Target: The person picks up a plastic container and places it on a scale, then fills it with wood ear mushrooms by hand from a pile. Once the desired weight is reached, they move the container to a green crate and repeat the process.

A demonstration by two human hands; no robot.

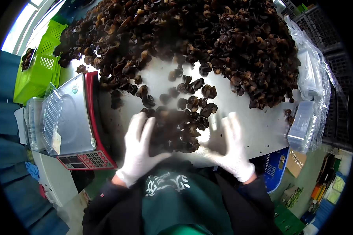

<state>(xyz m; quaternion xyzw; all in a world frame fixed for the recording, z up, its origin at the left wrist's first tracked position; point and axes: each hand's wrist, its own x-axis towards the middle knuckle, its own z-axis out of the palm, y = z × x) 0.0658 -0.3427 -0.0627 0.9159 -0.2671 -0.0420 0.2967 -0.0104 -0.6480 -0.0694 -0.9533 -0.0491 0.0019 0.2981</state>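
Two hands in thin white fabric-like gloves, left hand [139, 145] & right hand [234, 150], flank a loose cluster of small, dark-brown, ruffled fungus-like pcs [192, 129] nr the near edge of the smooth, silvery metal surface [259, 131], approx mid-width. To work this cluster well, I'd say: bring both palms in evenly, fingers a bit curved & low to the metal, w/ light pressure, as the pcs look soft and prob. bruise or slide. Mind the near edge; pcs pushed that way could drop off. Strays on the cluster's far side likely want a curled fingertip sweep, not a straight squeeze.

L hand: wide open, thumb spread toward the cluster, fingers pointing to the far edge; close along the cluster's left side, but blur there means can't tell if it touches. No grip visible. R hand: also open, thumb out & blurred, bare metal btwn it and the pcs; holds nothing. Hands well apart from each other.

Beyond, a big, dark-brown, glistening heap of similar pcs [247, 43] fills the far edge. At the left edge: a red-bodied digital scale w/ silvery flat pan [72, 117]; at the far left corner, a lime-green perforated plastic basket [37, 80]. Right edge: clear, boxy plastic containers [302, 121].
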